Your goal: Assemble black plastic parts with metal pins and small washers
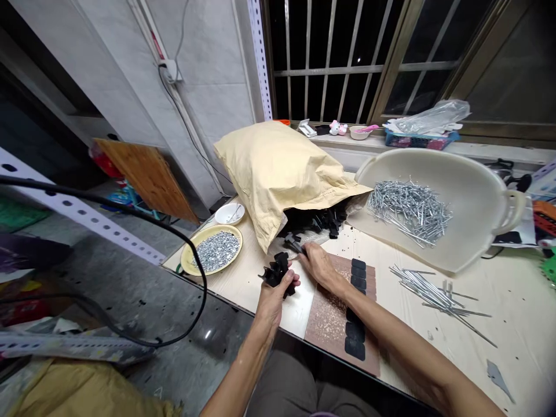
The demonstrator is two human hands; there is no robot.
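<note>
My left hand (pixel 273 301) is closed around a small bunch of black plastic pieces (pixel 278 267) above the table's front edge. To its right, my right hand (pixel 322 267) pinches another black plastic part (pixel 294 243) at the mouth of a large tan paper sack (pixel 282 168). More black parts (pixel 321 220) lie inside the sack's opening. Beneath my right forearm is a brown board (pixel 328 324) with a row of black flat pads (pixel 355 332). My fingers partly hide the parts in both hands.
A yellow dish (pixel 188 262) of small metal pieces and a white bowl (pixel 230 214) stand left. At right, a large pale basin (pixel 473 191) holds many metal pins. Loose metal rods (pixel 443 298) and a grey blade-like piece (pixel 498 379) lie on the table. A black cable (pixel 202 272) loops at left.
</note>
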